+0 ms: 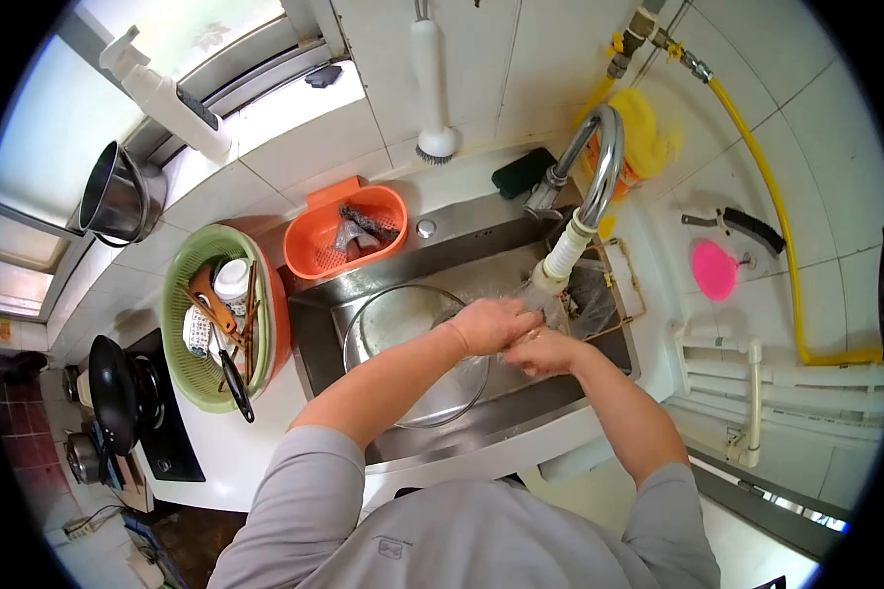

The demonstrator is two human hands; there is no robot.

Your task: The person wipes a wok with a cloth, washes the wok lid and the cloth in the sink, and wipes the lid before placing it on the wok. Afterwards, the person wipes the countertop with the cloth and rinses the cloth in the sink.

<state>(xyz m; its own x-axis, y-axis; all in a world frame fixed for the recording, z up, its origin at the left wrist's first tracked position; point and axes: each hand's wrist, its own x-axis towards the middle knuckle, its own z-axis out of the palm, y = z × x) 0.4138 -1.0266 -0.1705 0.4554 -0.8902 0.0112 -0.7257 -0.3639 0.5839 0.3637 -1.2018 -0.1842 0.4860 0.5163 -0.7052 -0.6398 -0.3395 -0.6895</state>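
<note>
My left hand and my right hand meet over the sink, just below the white nozzle of the faucet. Water seems to run and splash over them. Both hands have curled fingers pressed close together; whatever lies between them, if anything, is hidden and blurred. Under my left forearm, a large round see-through piece with a thin rim, like a glass pot lid, lies in the sink. Right of the hands, a rack with a clear plastic bag sits at the sink's end.
An orange basket with dark scraps stands behind the sink. At left, a green basket holds bowls, chopsticks and utensils. A white-handled brush hangs on the wall. A yellow hose runs down at right. A black wok stands far left.
</note>
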